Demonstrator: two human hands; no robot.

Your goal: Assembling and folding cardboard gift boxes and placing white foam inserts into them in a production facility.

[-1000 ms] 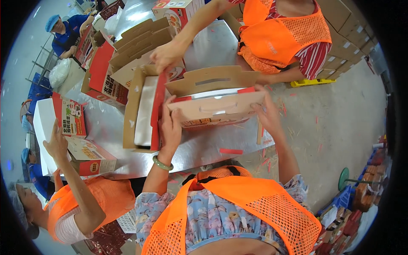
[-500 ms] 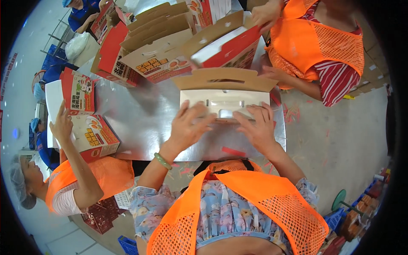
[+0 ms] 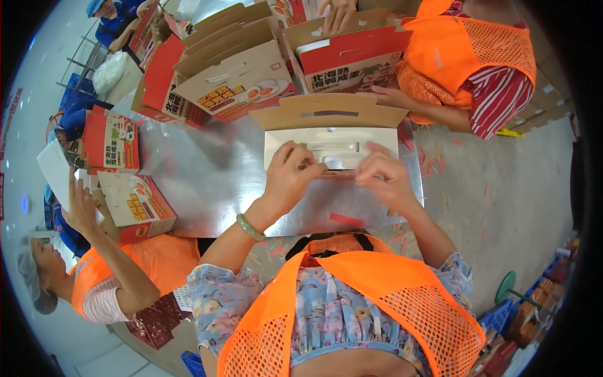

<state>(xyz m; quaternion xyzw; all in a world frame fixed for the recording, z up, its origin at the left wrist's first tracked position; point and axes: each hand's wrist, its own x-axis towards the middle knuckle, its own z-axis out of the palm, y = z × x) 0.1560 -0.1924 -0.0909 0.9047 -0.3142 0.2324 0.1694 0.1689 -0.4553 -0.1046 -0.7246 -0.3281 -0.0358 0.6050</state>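
A carton (image 3: 279,142) with a white top panel and a raised brown flap stands in front of me on the metal table. A clear plastic handle (image 3: 333,147) runs across its top, above a small cut-out. My left hand (image 3: 289,176), below a green bangle, bends its fingers over the handle's left end, with the thumb along the carton's near edge. At the near right corner is my right hand (image 3: 384,181), fingers curled and partly blurred. Whether it touches the carton I cannot tell.
Several open red-and-white cartons (image 3: 242,91) line the table's far side. Someone at the far right reaches to a red carton (image 3: 352,60). A person on the left holds a white sheet (image 3: 58,169) beside two more cartons. A red strip (image 3: 346,220) lies near the table's front edge.
My spread fingers have drawn in, the left ones bending over the handle's left end. The far-right person's red carton has shifted and turned. At left, the white sheet has lifted away from the cartons.
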